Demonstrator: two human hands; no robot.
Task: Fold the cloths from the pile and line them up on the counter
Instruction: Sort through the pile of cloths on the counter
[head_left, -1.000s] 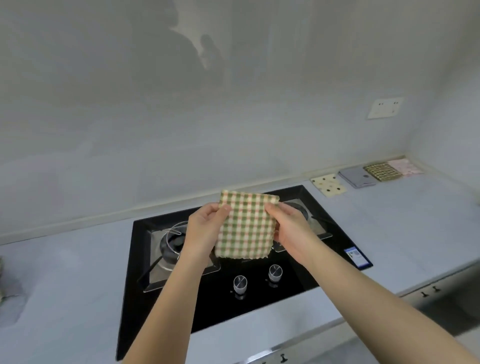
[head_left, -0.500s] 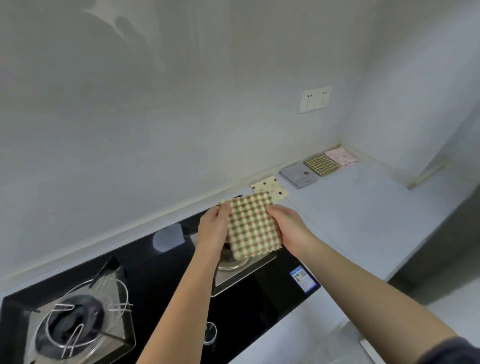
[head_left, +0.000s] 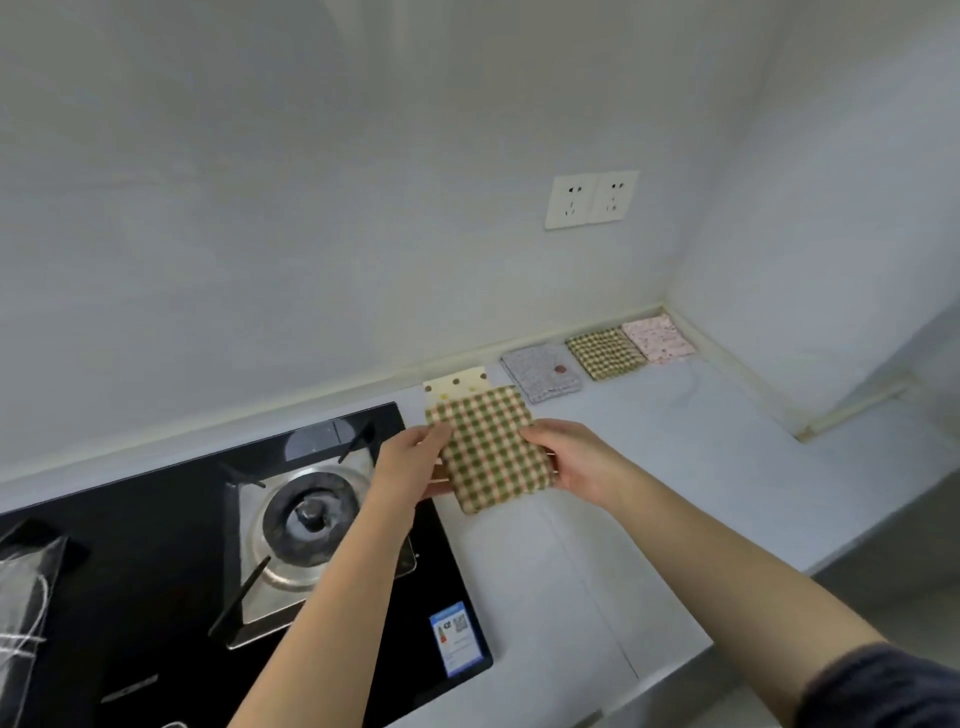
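Whereas a second ago it hung above the burners, the folded checked cloth (head_left: 488, 447) is now over the counter (head_left: 675, 467), just past the right edge of the stove (head_left: 156, 545). It has been carried toward the row, so folding looks done and laying down is the step in hand. Whether it already touches the counter I cannot tell. The left hand (head_left: 405, 462) pinches its left edge with the thumb on top, and the right hand (head_left: 571, 457) grips the right edge, fingers curled under. Along the wall lie four folded cloths: a dotted cloth (head_left: 457, 382), partly hidden behind the held one, then a grey cloth (head_left: 540, 371), a dark checked cloth (head_left: 605, 352) and a pink cloth (head_left: 657, 338) in the corner. The stove crowds the free left end of the row, leaving little room. The pile is out of view. A socket (head_left: 591, 200) sits on the wall above
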